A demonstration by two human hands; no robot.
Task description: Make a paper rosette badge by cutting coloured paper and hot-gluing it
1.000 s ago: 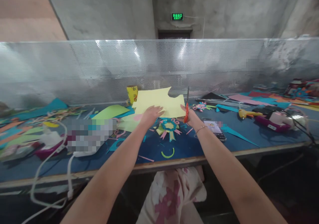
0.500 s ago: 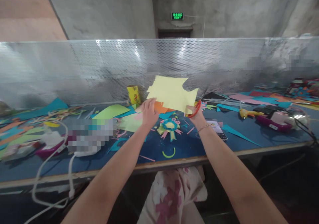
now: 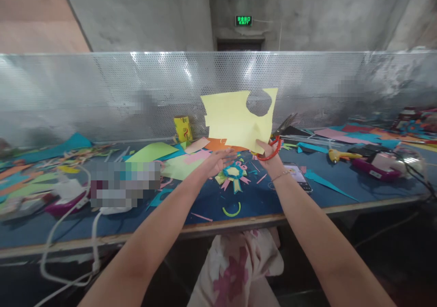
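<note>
The left hand (image 3: 217,161) is coming away empty, fingers loosely spread, leaving the right hand (image 3: 268,150) alone pinching the yellow paper (image 3: 230,118) upright above the table (image 3: 262,209), while also holding scissors (image 3: 279,144).

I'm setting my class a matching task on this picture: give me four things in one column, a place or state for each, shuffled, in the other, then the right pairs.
Column one
1. Paper sheet
2. Scissors
3. Curved paper strip
4. Exit sign

Column two
A. Lying near the front edge of the table
B. Lit up, above the perforated partition
C. Red-handled, in the right hand
D. Pale yellow, held up, with a rounded piece missing from its upper edge

Right pairs
1-D, 2-C, 3-A, 4-B
</note>
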